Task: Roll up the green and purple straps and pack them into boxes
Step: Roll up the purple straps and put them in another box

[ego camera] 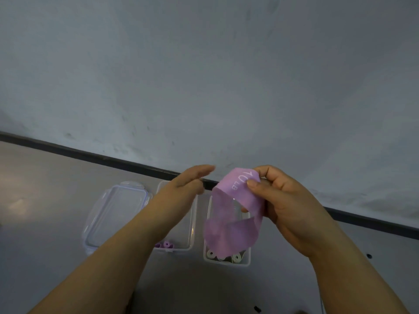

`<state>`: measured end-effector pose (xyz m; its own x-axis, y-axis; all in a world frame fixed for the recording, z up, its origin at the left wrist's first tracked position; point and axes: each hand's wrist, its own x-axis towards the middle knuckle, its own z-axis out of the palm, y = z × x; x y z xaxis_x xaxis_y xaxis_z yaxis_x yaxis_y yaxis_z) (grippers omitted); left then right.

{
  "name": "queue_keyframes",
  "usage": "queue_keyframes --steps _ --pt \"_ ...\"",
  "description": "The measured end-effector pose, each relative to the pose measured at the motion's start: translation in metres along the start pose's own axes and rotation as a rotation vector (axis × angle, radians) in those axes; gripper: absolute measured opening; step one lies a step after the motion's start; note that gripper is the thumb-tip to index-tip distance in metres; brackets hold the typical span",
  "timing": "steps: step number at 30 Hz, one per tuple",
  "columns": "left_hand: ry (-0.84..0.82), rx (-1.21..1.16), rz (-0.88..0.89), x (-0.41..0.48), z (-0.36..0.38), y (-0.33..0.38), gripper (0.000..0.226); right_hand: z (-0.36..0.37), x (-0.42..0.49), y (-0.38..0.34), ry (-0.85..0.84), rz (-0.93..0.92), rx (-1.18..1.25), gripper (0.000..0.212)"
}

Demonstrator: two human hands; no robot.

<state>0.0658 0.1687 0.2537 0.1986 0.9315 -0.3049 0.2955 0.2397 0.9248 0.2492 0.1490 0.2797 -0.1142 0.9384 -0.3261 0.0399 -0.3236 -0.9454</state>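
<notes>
Now your right hand [288,207] pinches the strap [229,232] between thumb and fingers near its printed "10 LB" mark. The purple loop hangs from there in the air above the right box [247,257]. Your left hand [188,184] is open, fingers straight, just beside the loop's upper edge; whether it touches the strap cannot be told. To roll well, you should probably first flatten the loop so both layers lie together. Then take one end with both hands and turn it tight and even, keeping the edges in line so the roll does not cone out. A slack start would likely spring open once you let go. Purple rolls [166,244] lie at the near end of the middle box [193,223], so this one probably belongs there, not with the pale rolls [212,254] in the right box. A clear lid [115,214] lies flat just left of the boxes. All sit on a grey table [45,200], whose far edge meets a dark strip [90,154] below a pale, scuffed wall [204,75].
</notes>
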Motion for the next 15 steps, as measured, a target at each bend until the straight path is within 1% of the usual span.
queue_keyframes --steps 2,3,4,6,8,11,13,15 --pt "-0.150 0.029 0.117 -0.003 0.001 0.004 0.054 0.002 0.002 0.000 -0.019 0.014 0.026 0.011" --pt "-0.192 0.075 0.169 -0.002 0.002 0.003 0.054 0.002 0.002 0.000 -0.025 0.022 0.047 0.011" --pt "-0.195 0.115 0.207 -0.001 0.004 0.002 0.050 0.002 0.003 0.000 -0.028 0.032 0.067 0.012" --pt "-0.107 0.148 0.236 0.002 0.007 0.001 0.036 0.000 0.002 0.000 -0.019 0.050 0.061 0.015" --pt "0.028 0.118 0.214 0.004 0.005 0.000 0.036 -0.003 0.001 0.002 -0.005 0.061 -0.052 0.013" --pt "0.131 0.067 0.145 0.007 -0.002 0.002 0.038 -0.013 -0.001 0.003 -0.035 0.091 -0.277 0.003" --pt "0.193 0.038 0.105 0.008 -0.009 0.003 0.035 -0.021 -0.005 0.002 -0.068 0.125 -0.379 0.006" --pt "0.244 -0.029 0.065 0.009 -0.016 0.004 0.028 -0.027 -0.008 0.003 -0.084 0.142 -0.410 0.011"
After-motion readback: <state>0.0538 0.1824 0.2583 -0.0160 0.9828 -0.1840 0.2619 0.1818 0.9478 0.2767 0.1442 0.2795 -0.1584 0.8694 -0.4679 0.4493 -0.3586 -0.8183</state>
